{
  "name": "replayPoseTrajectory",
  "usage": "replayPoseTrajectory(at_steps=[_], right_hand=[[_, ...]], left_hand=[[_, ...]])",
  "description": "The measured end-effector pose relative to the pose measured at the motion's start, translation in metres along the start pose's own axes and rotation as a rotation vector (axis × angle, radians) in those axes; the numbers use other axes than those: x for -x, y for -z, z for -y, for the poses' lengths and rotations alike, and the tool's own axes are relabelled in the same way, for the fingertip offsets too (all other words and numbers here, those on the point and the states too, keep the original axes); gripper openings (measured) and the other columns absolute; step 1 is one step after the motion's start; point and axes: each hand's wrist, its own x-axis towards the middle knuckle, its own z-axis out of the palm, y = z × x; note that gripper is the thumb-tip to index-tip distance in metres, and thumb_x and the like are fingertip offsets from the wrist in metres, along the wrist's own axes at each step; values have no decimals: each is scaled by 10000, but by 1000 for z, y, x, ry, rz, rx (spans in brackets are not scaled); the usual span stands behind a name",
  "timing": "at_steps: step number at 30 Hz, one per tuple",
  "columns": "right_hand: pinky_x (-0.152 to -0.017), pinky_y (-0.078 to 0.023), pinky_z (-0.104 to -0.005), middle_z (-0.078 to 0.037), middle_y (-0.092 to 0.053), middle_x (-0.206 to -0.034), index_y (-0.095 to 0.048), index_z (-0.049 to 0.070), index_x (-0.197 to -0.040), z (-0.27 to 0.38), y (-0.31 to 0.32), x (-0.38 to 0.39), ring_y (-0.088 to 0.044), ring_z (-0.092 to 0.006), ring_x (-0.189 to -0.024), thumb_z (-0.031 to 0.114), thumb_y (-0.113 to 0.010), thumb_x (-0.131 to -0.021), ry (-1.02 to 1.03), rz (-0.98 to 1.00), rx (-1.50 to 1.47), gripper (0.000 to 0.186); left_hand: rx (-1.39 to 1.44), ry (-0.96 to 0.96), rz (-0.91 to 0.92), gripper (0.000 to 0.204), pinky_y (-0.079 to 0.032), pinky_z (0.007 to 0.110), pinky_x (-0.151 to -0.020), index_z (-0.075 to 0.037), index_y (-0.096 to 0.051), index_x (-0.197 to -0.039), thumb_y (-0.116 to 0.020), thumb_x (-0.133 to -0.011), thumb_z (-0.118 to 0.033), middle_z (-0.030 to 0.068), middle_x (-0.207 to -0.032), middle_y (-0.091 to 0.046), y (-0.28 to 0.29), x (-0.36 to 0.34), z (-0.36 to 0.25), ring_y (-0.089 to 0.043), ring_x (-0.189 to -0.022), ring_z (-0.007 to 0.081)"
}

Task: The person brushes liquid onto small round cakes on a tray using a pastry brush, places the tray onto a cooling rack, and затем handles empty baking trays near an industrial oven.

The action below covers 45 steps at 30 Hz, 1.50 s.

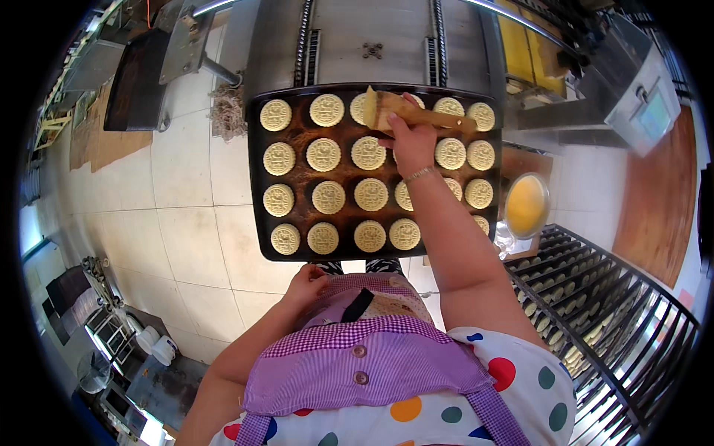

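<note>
R hand over far part of dark tray, fingers clamped on wooden-handled flat brush. Brush is over far row; long axis approx L–R, bristles to left of fingers, handle end out to right & slightly nearer. Bristle end partly covers third pastry from left, far row; contact w/ it can't be told. R forearm comes in from near right, hides parts of the right-hand columns.

Round pale pastries, stamped tops, scalloped rims, set in rows; nearer ones lie on near side of brush.

L hand well apart from brush, just off tray's near left edge, by purple apron; fingers curled, can't tell if holding anything. R hand the one at brush.

Bowl w/ yellow contents just right of tray, nearer than brush. Steel surface w/ 2 chain tracks beyond tray's far edge
</note>
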Motion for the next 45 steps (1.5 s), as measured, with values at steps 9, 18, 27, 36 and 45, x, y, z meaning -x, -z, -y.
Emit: replayPoseTrajectory(at_steps=[9,18,27,36,45], right_hand=[[-658,-551,-316,-150,-680,-900,-546,-2,-1190,19,107,-46,-670,-188,-775,161,-597,-789,388,-458,637,436],[-533,-582,-294,-125,-600,-1047,-440,42,-1296,-32,-95,-6,-634,-189,-765,37,-578,-791,82,-22,208,523],[-581,-566,-319,-161,-624,-1037,-535,-61,-1156,-3,95,-56,-652,-228,-721,106,-581,-802,150,-450,884,394],[-721,-499,-400,-226,-645,-903,-603,-21,-1028,-54,-57,43,-622,-372,-868,343,-615,-816,13,-34,1099,421],[-659,-513,-416,-243,-653,-828,-647,-52,-891,-14,64,41,-656,-350,-751,210,-611,-788,149,-483,1153,284]], left_hand=[[150,20,-141,259,-505,291,-650,22,-499,-1043,-599,-833,-91,114,-905,-588,73,8,46,-613,-814,190],[263,34,-184,255,-501,286,-664,12,-484,-1062,-575,-840,-74,122,-962,-577,101,10,56,-612,-805,189],[259,73,-190,269,-505,284,-681,22,-479,-1067,-575,-833,-68,124,-960,-580,116,15,66,-614,-826,198],[260,36,-179,278,-499,284,-690,17,-471,-1071,-578,-827,-61,122,-973,-573,113,13,59,-604,-835,193],[219,54,-203,289,-504,288,-697,23,-461,-1077,-585,-827,-53,134,-978,-572,104,18,61,-613,-829,207]])
